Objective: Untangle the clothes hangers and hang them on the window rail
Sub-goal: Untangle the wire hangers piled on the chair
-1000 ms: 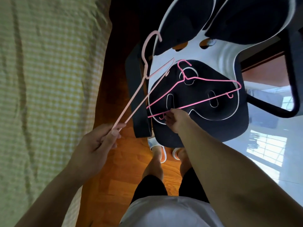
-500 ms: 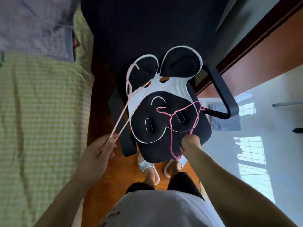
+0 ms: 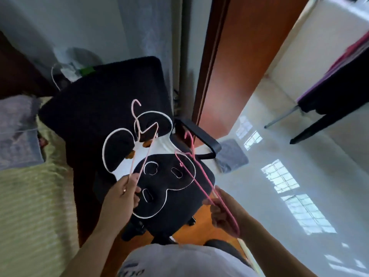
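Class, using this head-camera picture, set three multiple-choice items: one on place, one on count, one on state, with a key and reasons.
1. Where does the black chair cushion with white cartoon outline lie?
A. on the seat of the black office chair
B. on the green checked bedcover
C. on the white tiled floor

2. How many hangers do the hands hold?
A. one
B. two
C. four

3. How do the pale pink wire hanger and the darker pink wire hanger stand?
A. hooked together
B. apart, one per hand
C. lying on the cushion

Key: 1 A, the cushion covers the seat. 2 B, the left hand pinches the pale one and the right hand grips the darker one. 3 B, a clear gap separates them.
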A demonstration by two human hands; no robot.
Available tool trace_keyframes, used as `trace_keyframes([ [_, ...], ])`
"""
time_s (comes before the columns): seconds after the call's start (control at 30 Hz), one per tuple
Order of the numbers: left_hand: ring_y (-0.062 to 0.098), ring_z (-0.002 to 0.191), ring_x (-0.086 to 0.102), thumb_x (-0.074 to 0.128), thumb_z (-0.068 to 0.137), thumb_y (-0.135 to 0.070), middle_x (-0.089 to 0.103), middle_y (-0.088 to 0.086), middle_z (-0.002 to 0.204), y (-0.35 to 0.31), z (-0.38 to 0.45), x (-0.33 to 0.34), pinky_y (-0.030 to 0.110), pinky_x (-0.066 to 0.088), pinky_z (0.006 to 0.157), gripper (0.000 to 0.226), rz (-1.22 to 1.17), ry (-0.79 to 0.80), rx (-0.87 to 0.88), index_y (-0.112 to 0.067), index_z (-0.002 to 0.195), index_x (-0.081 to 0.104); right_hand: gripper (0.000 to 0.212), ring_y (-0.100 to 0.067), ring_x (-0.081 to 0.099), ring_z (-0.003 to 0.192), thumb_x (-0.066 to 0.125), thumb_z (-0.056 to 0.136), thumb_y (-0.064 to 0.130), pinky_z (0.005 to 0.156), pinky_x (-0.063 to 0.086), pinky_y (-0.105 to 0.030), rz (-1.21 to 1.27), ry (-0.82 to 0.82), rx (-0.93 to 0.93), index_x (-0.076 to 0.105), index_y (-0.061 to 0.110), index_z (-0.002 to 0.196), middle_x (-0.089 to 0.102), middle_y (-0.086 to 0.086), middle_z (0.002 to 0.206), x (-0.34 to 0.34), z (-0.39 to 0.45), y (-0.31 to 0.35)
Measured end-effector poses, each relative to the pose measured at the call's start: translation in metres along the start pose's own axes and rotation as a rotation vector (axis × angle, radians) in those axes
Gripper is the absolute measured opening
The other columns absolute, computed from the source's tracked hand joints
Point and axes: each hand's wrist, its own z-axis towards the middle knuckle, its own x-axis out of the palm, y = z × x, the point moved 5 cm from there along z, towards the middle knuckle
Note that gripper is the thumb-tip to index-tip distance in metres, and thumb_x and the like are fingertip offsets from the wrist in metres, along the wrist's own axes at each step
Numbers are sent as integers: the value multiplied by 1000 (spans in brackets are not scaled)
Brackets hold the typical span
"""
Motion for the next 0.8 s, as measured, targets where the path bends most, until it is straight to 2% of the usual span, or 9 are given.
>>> trace_keyframes([
  [0.1, 24, 70, 66, 46, 105, -43, 70, 3, 87, -35, -5, 27, 48, 59, 78, 23, -27, 39, 36, -42, 102, 69, 70, -8, 33, 45, 59, 85, 67, 58, 22, -27, 153, 150, -139, 65, 4, 113, 38, 2, 62, -15, -40, 25],
  [0.2, 30, 78, 67, 48, 105, -36, 72, 2, 91, -79, -17, 85, 46, 58, 80, 27, -55, 140, 59, -52, 100, 69, 83, -13, 40, 57, 53, 85, 77, 63, 34, -28, 282, 267, -282, 59, 3, 122, 42, -4, 71, -58, -97, 54],
  [0.3, 22, 74, 60, 45, 102, -17, 72, 11, 95, -122, -36, 161, 38, 53, 69, 38, -122, 238, 87, -46, 106, 69, 82, -17, 44, 64, 62, 78, 76, 71, 42, -33, 302, 296, -374, 56, 9, 124, 44, -5, 75, -117, -148, 76],
  [0.4, 17, 71, 54, 44, 98, -5, 66, 8, 94, -152, -68, 242, 34, 44, 65, 41, -166, 344, 91, -36, 110, 68, 58, -16, 34, 61, 79, 77, 41, 63, 38, -31, 271, 166, -429, 48, 15, 119, 36, -1, 74, -187, -190, 82],
  [0.5, 21, 79, 50, 43, 96, 1, 63, 2, 103, -169, -110, 324, 32, 42, 68, 44, -168, 458, 60, -26, 121, 68, 29, -16, 38, 61, 59, 89, 14, 60, 42, -31, 319, 11, -478, 48, 15, 116, 43, -2, 74, -268, -228, 68],
  [0.6, 28, 96, 54, 49, 98, -7, 62, -2, 120, -182, -150, 405, 36, 49, 81, 46, -234, 669, -117, -34, 132, 64, 17, -23, 55, 72, 59, 92, 13, 82, 59, -47, 363, -186, -497, 57, 11, 109, 57, -10, 90, -354, -268, 37],
  [0.67, 34, 114, 57, 54, 102, -18, 54, -1, 135, -195, -177, 451, 51, 54, 95, 34, -253, 808, -218, -42, 123, 65, 20, -27, 62, 82, 62, 94, 20, 89, 56, -59, 356, -358, -466, 60, 8, 110, 59, -14, 103, -413, -293, 15],
  [0.7, 35, 116, 57, 55, 104, -22, 50, 3, 136, -201, -186, 470, 54, 55, 94, 28, -242, 838, -250, -40, 122, 66, 25, -28, 62, 85, 62, 94, 24, 88, 56, -60, 332, -446, -437, 60, 8, 113, 58, -14, 107, -442, -302, 4],
  [0.8, 29, 95, 58, 57, 104, -34, 50, 15, 128, -221, -210, 528, 40, 55, 71, 25, -156, 928, -269, -35, 127, 66, 34, -27, 63, 88, 62, 93, 25, 78, 60, -47, 300, -659, -330, 57, 10, 123, 55, -12, 114, -518, -325, -25],
])
